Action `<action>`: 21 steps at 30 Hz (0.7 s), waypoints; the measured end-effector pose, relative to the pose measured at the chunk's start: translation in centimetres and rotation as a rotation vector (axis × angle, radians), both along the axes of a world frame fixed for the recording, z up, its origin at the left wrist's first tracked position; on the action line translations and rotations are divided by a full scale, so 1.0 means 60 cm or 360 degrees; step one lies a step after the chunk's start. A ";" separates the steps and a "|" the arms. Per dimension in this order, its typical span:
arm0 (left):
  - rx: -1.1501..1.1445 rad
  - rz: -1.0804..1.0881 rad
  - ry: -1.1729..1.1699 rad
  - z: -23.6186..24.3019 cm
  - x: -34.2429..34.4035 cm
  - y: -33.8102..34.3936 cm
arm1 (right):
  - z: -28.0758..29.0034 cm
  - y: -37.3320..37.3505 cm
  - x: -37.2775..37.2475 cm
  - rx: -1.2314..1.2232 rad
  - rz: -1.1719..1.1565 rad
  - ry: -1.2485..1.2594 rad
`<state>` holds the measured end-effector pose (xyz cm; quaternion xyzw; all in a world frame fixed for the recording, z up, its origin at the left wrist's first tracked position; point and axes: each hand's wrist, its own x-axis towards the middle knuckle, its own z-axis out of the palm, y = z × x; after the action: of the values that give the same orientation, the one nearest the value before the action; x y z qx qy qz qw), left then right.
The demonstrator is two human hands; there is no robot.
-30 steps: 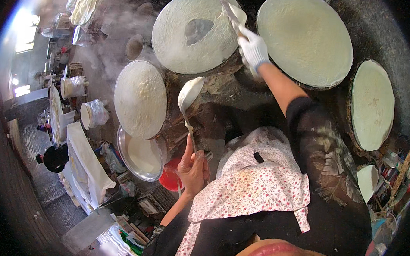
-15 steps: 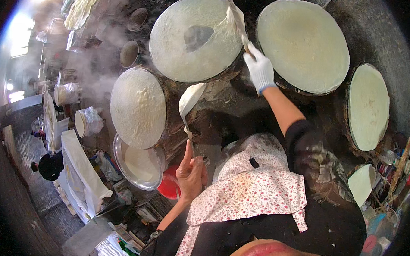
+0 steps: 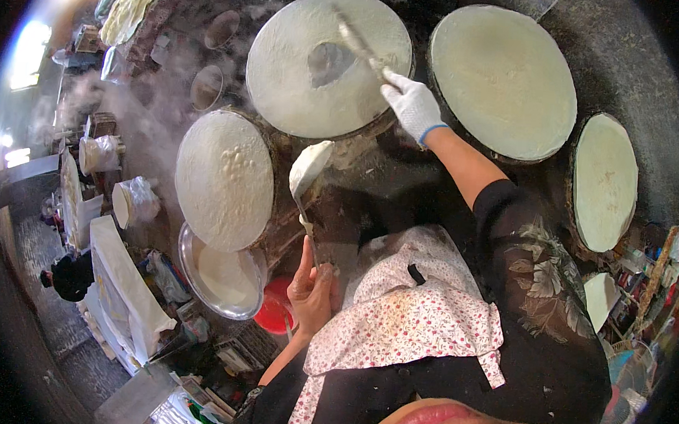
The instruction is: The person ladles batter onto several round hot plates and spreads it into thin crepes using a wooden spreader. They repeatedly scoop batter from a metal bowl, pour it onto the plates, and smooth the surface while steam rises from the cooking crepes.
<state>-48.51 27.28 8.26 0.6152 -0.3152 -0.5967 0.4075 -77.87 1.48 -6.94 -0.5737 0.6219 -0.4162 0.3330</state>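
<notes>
My right hand point(image 3: 414, 108), in a white knitted glove, is closed around the handle of a batter-smeared spatula point(image 3: 357, 44). Its blurred blade lies across the large round griddle point(image 3: 281, 74) at the back middle. Pale batter coats that griddle except for a dark bare patch point(image 3: 329, 66) near its centre. Bare, my left hand point(image 3: 312, 293) grips a ladle point(image 3: 308, 172), index finger stretched along the handle. White batter covers the ladle's bowl, held just in front of the griddle.
Batter-coated rounds stand at the back right point(image 3: 504, 82), far right point(image 3: 606, 184) and left point(image 3: 224, 179), where bubbles show. A metal basin point(image 3: 225, 275) of batter and a red bucket point(image 3: 275, 305) sit front left. Steam drifts at left; a person point(image 3: 70, 276) is beyond.
My right hand has moved left and slightly toward me, sweeping the spatula from the griddle's right edge toward its middle. The dark patch has shrunk a little. My left hand still holds the ladle.
</notes>
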 end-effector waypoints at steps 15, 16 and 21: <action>-0.0090 0.0006 -0.0038 -0.007 0.089 -0.004 | 0.022 0.098 0.072 0.0342 -0.0219 0.0359; -0.0112 0.0037 0.0010 -0.006 0.094 -0.002 | 0.022 0.093 0.075 0.0018 -0.0392 0.0245; -0.0131 0.0119 0.0172 -0.013 0.113 0.012 | 0.023 0.072 0.072 0.0448 0.0124 0.0565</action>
<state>-41.70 28.00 7.46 0.5762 -0.2938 -0.6000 0.4708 -73.54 5.82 -5.57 -0.6093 0.7001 -0.2047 0.3110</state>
